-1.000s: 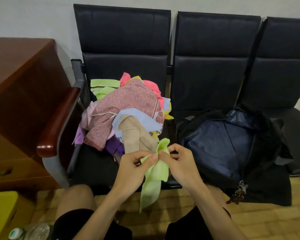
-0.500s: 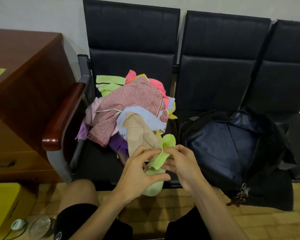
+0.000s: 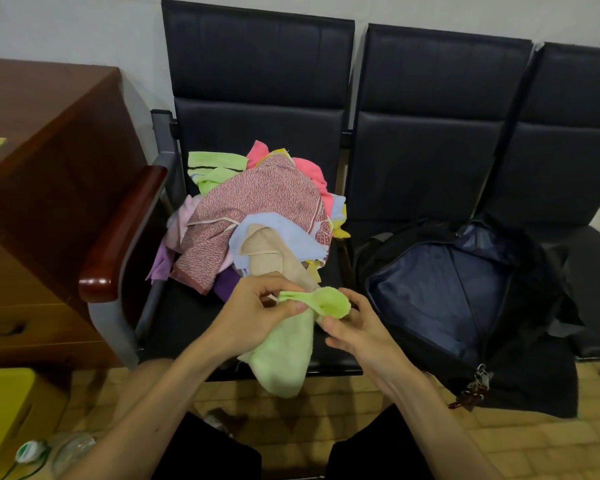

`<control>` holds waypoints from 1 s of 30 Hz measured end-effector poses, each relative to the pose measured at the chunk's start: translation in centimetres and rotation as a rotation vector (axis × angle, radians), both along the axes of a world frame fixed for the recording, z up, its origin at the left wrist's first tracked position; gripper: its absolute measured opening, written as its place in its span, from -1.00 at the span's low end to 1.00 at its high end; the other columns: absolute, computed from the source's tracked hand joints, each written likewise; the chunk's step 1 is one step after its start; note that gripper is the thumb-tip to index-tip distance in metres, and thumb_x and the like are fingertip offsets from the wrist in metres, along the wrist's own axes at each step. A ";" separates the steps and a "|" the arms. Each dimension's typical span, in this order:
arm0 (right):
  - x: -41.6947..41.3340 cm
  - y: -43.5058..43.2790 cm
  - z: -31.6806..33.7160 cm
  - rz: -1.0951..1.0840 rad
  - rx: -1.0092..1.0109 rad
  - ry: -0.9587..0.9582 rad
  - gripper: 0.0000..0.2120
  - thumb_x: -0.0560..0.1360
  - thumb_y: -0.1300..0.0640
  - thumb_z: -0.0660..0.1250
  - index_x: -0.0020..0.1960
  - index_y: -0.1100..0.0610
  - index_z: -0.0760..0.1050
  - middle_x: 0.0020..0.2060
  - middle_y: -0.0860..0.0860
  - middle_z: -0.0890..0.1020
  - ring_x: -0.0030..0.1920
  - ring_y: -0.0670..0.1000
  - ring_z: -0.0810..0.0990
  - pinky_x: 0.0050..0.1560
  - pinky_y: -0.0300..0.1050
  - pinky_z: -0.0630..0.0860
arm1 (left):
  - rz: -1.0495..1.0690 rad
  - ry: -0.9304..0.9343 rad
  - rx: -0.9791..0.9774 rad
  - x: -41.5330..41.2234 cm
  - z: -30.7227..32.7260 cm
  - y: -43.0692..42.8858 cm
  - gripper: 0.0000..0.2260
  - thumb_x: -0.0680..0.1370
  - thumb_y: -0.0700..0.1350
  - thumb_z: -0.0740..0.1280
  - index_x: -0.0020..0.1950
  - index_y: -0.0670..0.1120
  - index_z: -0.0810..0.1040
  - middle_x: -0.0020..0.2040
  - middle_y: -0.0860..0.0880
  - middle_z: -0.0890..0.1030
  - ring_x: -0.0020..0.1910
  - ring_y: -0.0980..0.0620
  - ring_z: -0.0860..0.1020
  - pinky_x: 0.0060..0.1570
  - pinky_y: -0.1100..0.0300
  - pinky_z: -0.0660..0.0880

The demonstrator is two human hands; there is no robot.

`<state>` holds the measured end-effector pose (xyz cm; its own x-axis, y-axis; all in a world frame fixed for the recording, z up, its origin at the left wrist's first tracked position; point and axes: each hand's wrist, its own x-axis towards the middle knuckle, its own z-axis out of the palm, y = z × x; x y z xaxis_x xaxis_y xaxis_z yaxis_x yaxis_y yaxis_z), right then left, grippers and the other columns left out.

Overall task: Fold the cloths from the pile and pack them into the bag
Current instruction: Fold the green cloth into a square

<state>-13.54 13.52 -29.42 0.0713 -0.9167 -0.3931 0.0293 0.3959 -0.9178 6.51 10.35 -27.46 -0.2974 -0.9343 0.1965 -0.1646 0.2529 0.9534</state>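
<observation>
Down at the centre of the view, both forearms reach forward from the lower edge and meet over the front edge of the left chair seat [image 3: 184, 317]. The left hand [image 3: 257, 313] comes in from 7 o'clock, wrist bent slightly, its thumb and forefinger closed in a tight grip on a bunched corner of the light green cloth [image 3: 291, 344]. The rest of that cloth hangs below the hand, drooping past the seat edge toward the tiled floor [image 3: 326, 407]. The right hand [image 3: 357, 330] enters from 5 o'clock, palm turned inward, fingers loosely curled; its fingertips touch the rounded fold of the green cloth at the top right, but whether they actually pinch it cannot be told.

Just beyond the hands, at 12 o'clock, the pile of cloths [image 3: 257, 216] fills the left seat: a reddish patterned piece on top, with pale blue, beige, pink, yellow, purple and green pieces around it. At 3 o'clock from the hands, the dark bag [image 3: 458, 292] lies unzipped on the middle seat, its blue lining exposed and a bunch of keys [image 3: 475, 386] hanging at its front corner.

A brown wooden cabinet [image 3: 56, 188] stands at 9 o'clock, and a yellow box [image 3: 11, 414] sits at 8 o'clock on the floor.
</observation>
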 end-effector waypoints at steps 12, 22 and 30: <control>-1.5 -1.7 3.2 0.058 -0.340 0.163 -0.62 0.38 0.05 0.50 -0.04 0.36 0.55 -0.13 0.27 0.69 -0.08 0.14 0.68 0.04 0.16 0.59 | -0.035 -0.012 0.171 3.2 0.9 -1.5 -0.82 0.41 -0.21 0.54 -0.13 0.09 0.75 -0.16 -0.04 0.74 -0.14 -0.03 0.68 -0.02 -0.05 0.59; -0.8 -0.7 4.6 -0.017 -0.351 0.043 -0.77 0.46 0.17 0.43 0.01 0.32 0.55 -0.12 0.18 0.71 -0.16 0.08 0.70 -0.16 -0.07 0.65 | -0.110 0.407 0.341 1.2 1.2 0.1 -0.76 0.56 -0.02 0.40 0.08 -0.18 0.64 -0.23 -0.03 0.70 -0.27 0.08 0.67 -0.25 0.27 0.58; 0.7 0.7 2.5 -0.075 -0.027 -0.425 -0.49 0.34 -0.04 0.50 0.16 0.27 0.62 0.04 0.16 0.70 -0.01 0.05 0.71 -0.10 -0.14 0.64 | 0.065 0.381 0.380 -2.2 1.9 -0.4 -0.81 0.65 -0.09 0.24 0.04 -0.16 0.58 -0.13 -0.08 0.69 -0.18 0.04 0.64 -0.20 0.21 0.60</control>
